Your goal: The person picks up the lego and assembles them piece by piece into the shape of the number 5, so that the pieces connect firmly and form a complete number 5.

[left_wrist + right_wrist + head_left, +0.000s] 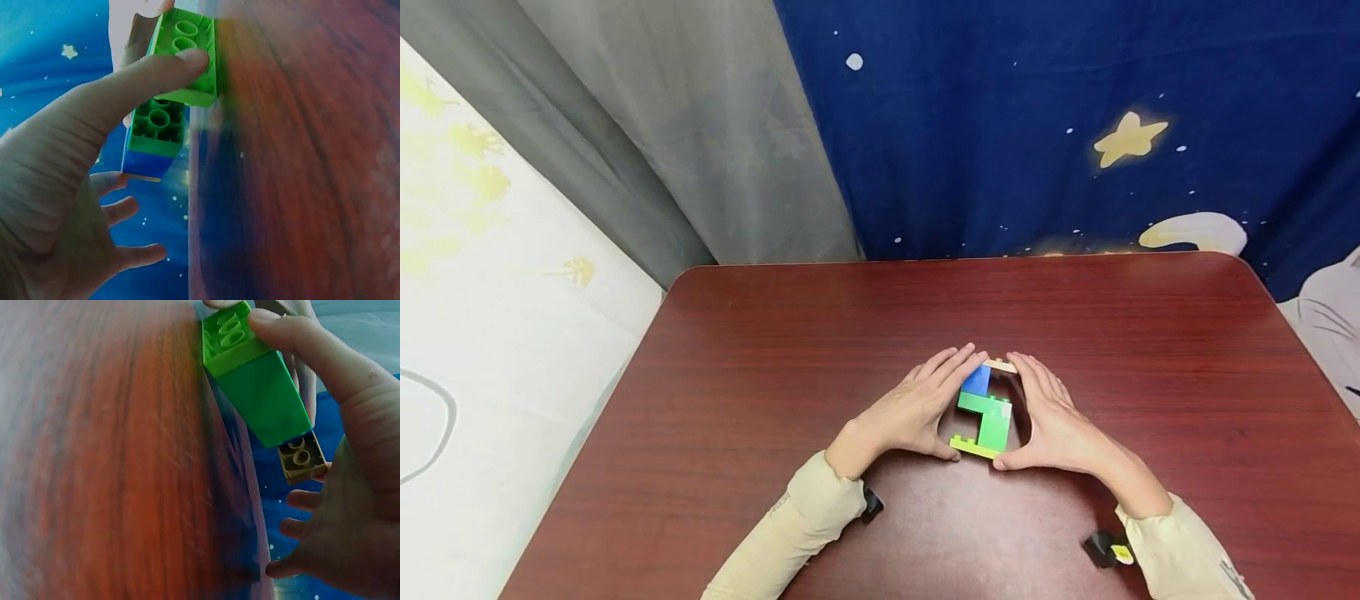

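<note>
Between my two hands is a small figure of stacked toy building bricks. A lime brick (973, 448) forms its near end, then come green bricks (996, 429), a blue brick (976, 381) and a tan brick (1002, 366) at the far end. My left hand (910, 412) holds the left side; its thumb (169, 70) presses the hollow underside of the lime brick. From the right, my right hand (1063, 429) grips the same two ends, its thumb (300, 334) on the lime brick. In both wrist views the other fingers are spread past the figure.
The reddish-brown wooden table (775, 358) lies under both hands. Behind it hang a grey curtain (700, 125) and a blue curtain (970, 125) with stars. Black devices (1102, 550) sit at both sleeve cuffs.
</note>
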The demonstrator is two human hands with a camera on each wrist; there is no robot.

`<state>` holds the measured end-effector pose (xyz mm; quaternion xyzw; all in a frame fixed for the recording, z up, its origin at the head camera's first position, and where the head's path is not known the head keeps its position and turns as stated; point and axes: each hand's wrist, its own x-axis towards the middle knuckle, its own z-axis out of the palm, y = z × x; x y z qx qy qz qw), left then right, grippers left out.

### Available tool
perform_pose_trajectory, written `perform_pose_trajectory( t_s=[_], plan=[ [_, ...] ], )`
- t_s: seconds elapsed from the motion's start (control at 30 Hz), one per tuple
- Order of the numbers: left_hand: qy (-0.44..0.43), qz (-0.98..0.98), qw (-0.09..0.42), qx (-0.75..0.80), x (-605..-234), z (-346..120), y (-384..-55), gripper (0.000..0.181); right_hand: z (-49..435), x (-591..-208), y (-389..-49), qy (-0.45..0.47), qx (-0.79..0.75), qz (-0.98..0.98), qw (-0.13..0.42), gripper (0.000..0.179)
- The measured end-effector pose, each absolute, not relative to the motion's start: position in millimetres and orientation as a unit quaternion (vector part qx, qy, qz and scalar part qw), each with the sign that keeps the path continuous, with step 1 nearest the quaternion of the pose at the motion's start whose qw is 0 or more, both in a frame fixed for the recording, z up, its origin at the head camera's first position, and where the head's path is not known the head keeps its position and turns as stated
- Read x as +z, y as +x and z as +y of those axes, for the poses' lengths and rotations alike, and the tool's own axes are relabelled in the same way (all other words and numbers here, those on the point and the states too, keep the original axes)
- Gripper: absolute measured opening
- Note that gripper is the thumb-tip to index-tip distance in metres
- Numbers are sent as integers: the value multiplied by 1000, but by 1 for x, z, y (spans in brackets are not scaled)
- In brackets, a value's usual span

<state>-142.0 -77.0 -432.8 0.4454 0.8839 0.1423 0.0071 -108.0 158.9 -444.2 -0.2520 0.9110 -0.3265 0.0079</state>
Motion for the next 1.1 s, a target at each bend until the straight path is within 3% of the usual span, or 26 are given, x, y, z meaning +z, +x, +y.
perform_pose_trajectory(
  t_s=[0.3, 0.57, 1.1],
  plan=[
    [435, 880, 59, 185, -433, -77, -138, 135, 164, -447, -109, -258, -328, 907, 57, 127],
    [432, 880, 67, 185, -435, -77, -136, 132, 165, -446, -108, -251, -325, 908, 85, 126],
    [415, 884, 83, 197, -437, -79, -136, 133, 166, -451, -108, -243, -319, 912, 89, 126]
  ],
)
